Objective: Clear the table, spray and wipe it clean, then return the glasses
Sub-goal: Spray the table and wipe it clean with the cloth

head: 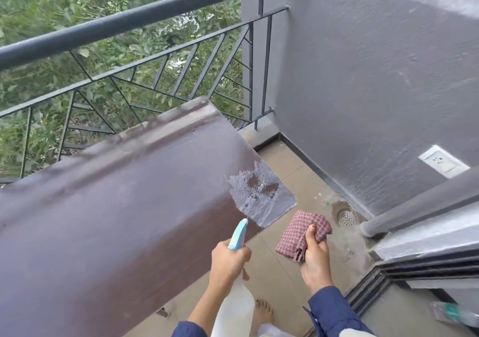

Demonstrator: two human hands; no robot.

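**Spray bottle aimed at wet desk corner, cloth held off to the side**

The left hand (229,259) grips the spray bottle (237,235) at the neck, fingers curled round it under the blue head. The bottle's long axis runs from the person up and away. Its pale body hangs low below the hand, and the blue nozzle points forward and slightly right at the desk (116,207). The nozzle tip sits right at the desk's near edge, just short of the wet patch (259,194).

The wet patch is foamy and covers the desk's near right corner, reaching both edges there. The rest of the brown top looks dry, with dull streaks. The desk is long and runs left out of frame. Its far side is near the railing (145,17).

The right hand (315,253) grasps a folded checked cloth (303,230), thumb on top. It is held over the floor (285,160), off the desk, just right of the wet corner, and apart from the spray bottle.

There is open floor right of the desk up to the grey wall (375,77). A floor drain (346,217) sits at the wall base and a socket (443,164) is on the wall. A bare foot (263,310) shows below the hands. A plastic bottle (456,313) lies at bottom right, blurred.
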